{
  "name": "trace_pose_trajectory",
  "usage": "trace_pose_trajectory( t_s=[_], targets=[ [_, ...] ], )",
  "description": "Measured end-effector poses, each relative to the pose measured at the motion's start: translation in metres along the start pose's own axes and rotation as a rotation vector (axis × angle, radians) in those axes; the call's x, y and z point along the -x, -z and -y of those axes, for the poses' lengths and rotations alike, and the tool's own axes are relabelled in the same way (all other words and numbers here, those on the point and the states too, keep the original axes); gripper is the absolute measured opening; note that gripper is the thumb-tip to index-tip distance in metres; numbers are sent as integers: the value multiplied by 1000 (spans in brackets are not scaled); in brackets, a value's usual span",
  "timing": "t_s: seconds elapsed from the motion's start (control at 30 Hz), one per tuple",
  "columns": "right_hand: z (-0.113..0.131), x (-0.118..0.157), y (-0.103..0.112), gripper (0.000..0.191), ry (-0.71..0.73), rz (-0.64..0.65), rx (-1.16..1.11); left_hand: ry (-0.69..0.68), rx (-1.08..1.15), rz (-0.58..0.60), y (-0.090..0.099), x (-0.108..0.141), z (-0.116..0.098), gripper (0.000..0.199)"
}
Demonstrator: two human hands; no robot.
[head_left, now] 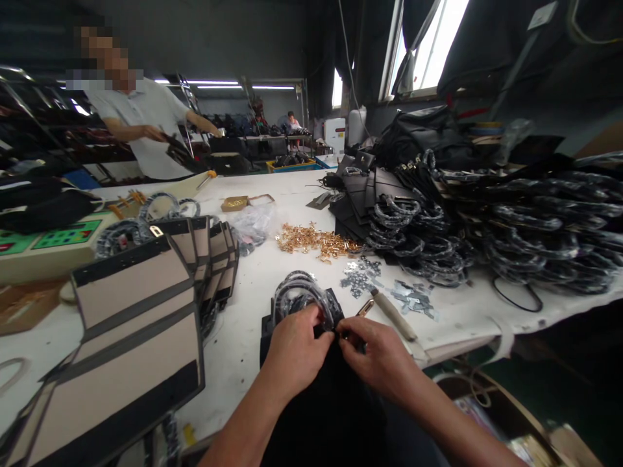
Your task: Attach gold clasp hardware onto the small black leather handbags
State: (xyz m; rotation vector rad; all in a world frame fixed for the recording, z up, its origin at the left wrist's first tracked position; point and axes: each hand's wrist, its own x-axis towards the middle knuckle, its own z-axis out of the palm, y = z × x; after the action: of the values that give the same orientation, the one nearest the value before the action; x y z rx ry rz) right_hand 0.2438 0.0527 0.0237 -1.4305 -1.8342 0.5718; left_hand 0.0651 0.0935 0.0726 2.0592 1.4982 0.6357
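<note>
My left hand [296, 344] is partly closed, with its thumb and bent fingers at the top edge of a black bag piece [321, 395], just beside the plastic-wrapped handle [299, 288]. My right hand [377, 353] is also curled, and its fingertips pinch at the same edge, near to the left ones; what small thing they have, I cannot tell. The black piece is in front of me, at the near side of the white desk [248, 285]. Beyond my hands lies a pile of gold-coloured metal parts [314, 241], and flat silver plates [361, 275] are scattered to the right of it, near a long-handled tool [393, 314].
</note>
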Motion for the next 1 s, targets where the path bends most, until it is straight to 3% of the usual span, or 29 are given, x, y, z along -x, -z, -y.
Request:
trace_pose_trajectory(
  t_s=[0.1, 0.3, 0.5, 0.7, 0.83, 1.0],
  targets=[
    [2, -2, 2, 24, -17, 41, 22, -8, -16, 39, -1, 2, -2, 13],
    [8, -7, 8, 20, -46, 55, 19, -38, -89, 10, 1, 6, -6, 13],
    [14, -13, 11, 19, -33, 110, 82, -26, 9, 0, 1, 9, 2, 17],
    [14, -17, 4, 20, -113, 94, -23, -46, -24, -30, 1, 12, 5, 17],
    [15, -23, 2, 32, -229, 65, -96, -51, -101, -64, 3, 17, 4, 15],
    [16, -35, 14, 50, -228, 125, -48, -75, -125, -73, 6, 19, 13, 15]
  ],
)
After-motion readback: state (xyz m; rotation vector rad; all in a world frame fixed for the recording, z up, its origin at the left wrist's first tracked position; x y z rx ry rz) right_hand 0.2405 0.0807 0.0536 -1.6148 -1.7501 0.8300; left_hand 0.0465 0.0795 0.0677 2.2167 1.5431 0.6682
